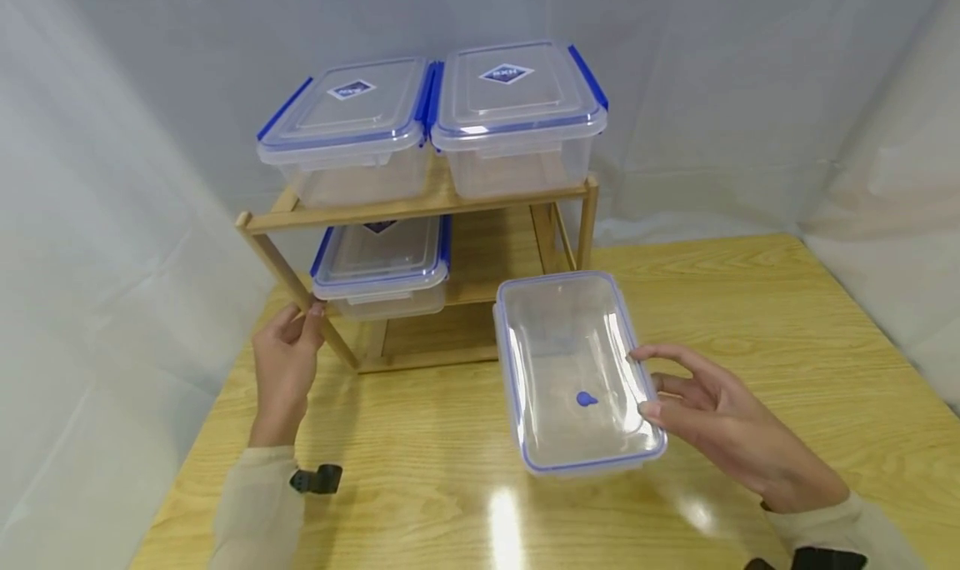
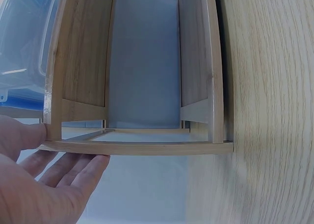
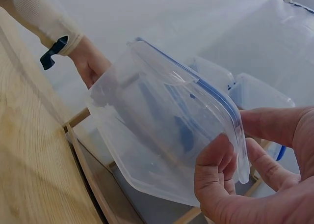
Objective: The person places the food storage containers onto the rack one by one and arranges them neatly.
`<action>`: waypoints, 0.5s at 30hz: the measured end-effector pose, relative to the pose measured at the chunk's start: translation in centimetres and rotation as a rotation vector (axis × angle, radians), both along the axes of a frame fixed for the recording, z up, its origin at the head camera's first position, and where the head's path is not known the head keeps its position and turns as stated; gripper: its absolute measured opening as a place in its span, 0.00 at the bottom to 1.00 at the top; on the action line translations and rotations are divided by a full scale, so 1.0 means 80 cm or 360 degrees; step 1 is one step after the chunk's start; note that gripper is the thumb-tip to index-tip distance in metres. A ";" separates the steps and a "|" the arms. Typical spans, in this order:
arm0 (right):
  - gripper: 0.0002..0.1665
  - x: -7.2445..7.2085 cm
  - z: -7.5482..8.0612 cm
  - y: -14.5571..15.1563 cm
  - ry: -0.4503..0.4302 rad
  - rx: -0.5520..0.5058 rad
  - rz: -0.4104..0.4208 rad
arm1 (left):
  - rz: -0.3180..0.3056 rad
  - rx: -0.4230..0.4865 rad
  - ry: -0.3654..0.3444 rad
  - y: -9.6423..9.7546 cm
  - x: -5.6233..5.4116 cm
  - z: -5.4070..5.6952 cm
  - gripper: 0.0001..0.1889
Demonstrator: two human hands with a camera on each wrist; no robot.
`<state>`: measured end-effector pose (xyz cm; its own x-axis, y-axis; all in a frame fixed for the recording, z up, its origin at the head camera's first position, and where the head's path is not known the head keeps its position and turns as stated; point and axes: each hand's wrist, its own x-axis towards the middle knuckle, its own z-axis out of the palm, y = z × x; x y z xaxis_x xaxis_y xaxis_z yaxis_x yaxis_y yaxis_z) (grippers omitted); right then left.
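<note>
My right hand (image 1: 738,428) pinches the right edge of a clear plastic food container (image 1: 562,345) between thumb and fingers. The container is tilted above the table, in front of the rack; its rim is blue and a small blue plug sits in its lid. In the right wrist view the container's translucent body (image 3: 147,155) shows beside the thumb. My left hand (image 1: 285,370) grips the left front post of a wooden rack (image 1: 412,210), thumb on one side and fingers on the other, as the left wrist view also shows.
Two lidded containers with blue clips, one left (image 1: 360,124) and one right (image 1: 517,95), stand side by side on the rack's top. Another lidded container (image 1: 382,257) sits at the left of the middle shelf. The rack stands on a wooden table (image 1: 750,320) before a white curtain (image 1: 712,95).
</note>
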<state>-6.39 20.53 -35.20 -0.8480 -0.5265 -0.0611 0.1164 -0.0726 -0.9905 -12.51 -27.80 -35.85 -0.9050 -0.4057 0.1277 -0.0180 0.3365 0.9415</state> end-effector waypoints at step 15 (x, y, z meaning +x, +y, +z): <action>0.30 -0.021 0.012 -0.025 0.0040 -0.0204 0.0094 | 0.0004 -0.0019 0.0001 0.001 0.002 0.001 0.24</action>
<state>-8.10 18.50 -34.25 -0.8157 -0.5776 0.0307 0.0996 -0.1925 -0.9762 -12.35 -27.70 -35.79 -0.9038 -0.4066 0.1331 -0.0182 0.3475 0.9375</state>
